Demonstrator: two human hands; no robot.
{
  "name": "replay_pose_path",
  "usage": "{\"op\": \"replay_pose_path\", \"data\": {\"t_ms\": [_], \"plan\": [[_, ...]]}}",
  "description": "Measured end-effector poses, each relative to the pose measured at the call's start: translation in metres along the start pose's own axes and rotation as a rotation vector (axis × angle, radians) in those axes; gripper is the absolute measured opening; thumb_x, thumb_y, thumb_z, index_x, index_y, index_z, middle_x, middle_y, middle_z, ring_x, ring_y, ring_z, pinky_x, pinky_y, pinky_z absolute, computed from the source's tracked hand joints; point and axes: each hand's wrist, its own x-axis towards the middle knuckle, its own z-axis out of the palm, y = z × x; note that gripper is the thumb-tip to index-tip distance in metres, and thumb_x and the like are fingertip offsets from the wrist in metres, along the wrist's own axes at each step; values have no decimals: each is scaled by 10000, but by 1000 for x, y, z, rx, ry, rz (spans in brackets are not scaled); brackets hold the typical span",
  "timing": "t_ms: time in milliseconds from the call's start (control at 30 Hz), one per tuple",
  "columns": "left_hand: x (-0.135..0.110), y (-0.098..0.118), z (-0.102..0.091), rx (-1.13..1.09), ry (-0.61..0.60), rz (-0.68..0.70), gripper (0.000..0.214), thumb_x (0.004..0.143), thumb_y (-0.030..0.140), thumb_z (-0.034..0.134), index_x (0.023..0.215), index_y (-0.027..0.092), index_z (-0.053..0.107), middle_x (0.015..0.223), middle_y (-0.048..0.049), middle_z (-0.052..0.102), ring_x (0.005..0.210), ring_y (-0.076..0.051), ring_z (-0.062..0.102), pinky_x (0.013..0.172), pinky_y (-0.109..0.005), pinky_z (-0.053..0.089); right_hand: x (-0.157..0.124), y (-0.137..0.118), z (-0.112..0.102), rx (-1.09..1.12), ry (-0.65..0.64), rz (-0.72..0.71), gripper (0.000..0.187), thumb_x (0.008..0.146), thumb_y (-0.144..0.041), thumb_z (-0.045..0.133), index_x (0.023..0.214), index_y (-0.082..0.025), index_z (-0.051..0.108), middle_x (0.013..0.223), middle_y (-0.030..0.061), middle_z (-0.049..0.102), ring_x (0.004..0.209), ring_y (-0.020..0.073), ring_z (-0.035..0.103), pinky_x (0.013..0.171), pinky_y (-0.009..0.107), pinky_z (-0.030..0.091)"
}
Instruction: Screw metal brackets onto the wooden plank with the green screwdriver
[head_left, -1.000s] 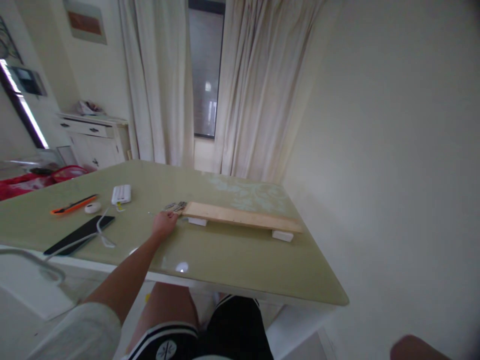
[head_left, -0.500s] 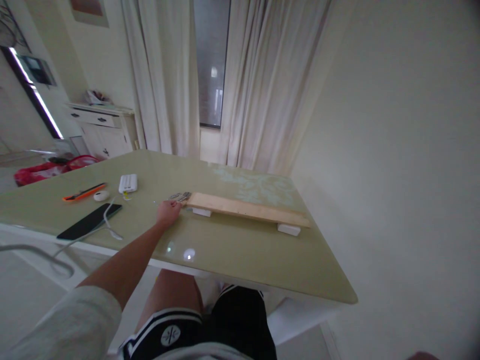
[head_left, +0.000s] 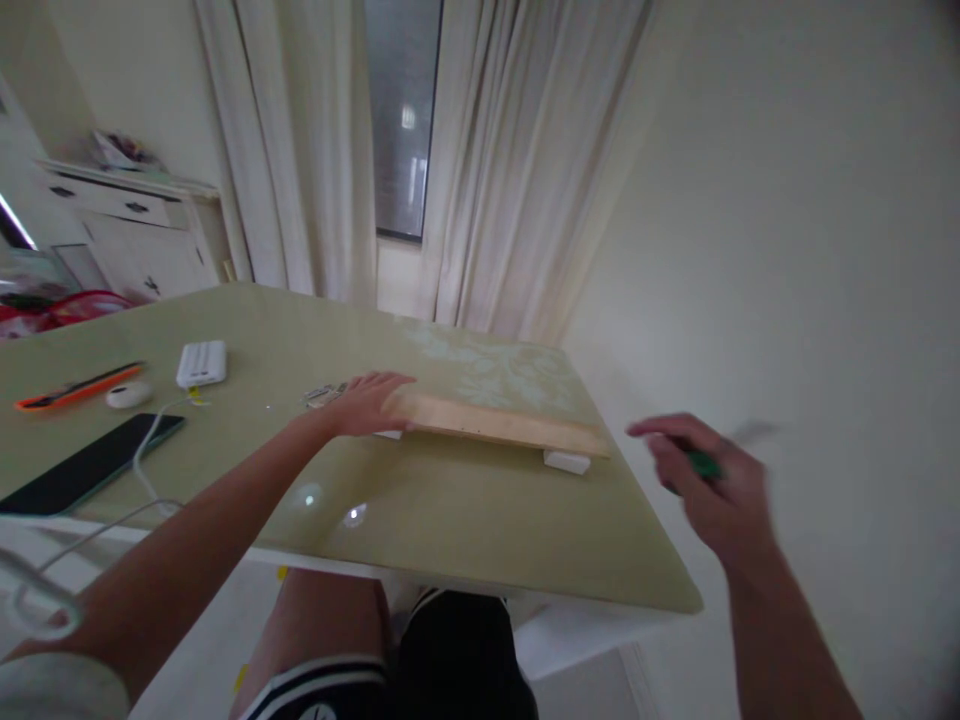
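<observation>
A long wooden plank lies on two small white blocks on the green table. My left hand rests flat on the plank's left end, fingers stretched out. Small metal pieces lie just left of it. My right hand hangs in the air off the table's right edge, blurred by motion. Its fingers are closed round a tool with a green handle and a thin pale shaft pointing right.
At the table's left lie a black phone with a white cable, an orange utility knife, a small white round thing and a white power bank. Curtains, a window and a white cabinet stand behind. A wall is at right.
My left hand moved from beside the metal pieces onto the plank's left end and opened flat. My right hand came up into view from the lower right holding the green-handled tool.
</observation>
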Motion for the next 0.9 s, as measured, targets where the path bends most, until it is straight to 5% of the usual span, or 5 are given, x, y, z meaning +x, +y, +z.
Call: {"op": "replay_pose_path", "data": {"t_ms": [167,267,367,667,900], "plan": [[22,7,6,236,-395,67,1230,650,601,848,1672,256,256,1699,-197,352,1551,-436,328,1251,-607,206,57,72,52,-484,-577,153,610,849,-528,749,1375,-230,673,1457,145,608,1214,326,677,1013,449,556],[31,7,13,282,-431,78,1195,619,465,877,1647,248,309,1631,-205,449,1507,-415,412,1247,-570,249,69,106,67,-539,-748,188,1030,617,-552,905,1533,-249,544,1622,159,481,1328,417,612,1056,521,530],[37,9,14,282,-415,90,1001,639,395,843,1546,224,455,1499,-201,566,1398,-399,534,1189,-538,356,73,123,73,-549,-922,197,1197,502,-523,947,1572,-227,501,1617,180,498,1403,439,550,1117,513,483],[40,14,12,235,-442,113,720,632,356,821,1286,179,580,1283,-193,685,1168,-382,679,1011,-486,521,76,137,87,-530,-1059,184,934,547,-478,914,1385,-203,610,1397,164,668,1239,387,649,1005,432,510],[-7,46,13,250,-422,13,663,629,370,829,1224,188,600,1250,-216,697,1159,-422,674,975,-518,522,81,130,83,-545,-1101,155,818,583,-474,893,1317,-208,649,1306,150,713,1164,383,677,939,423,510]]}}
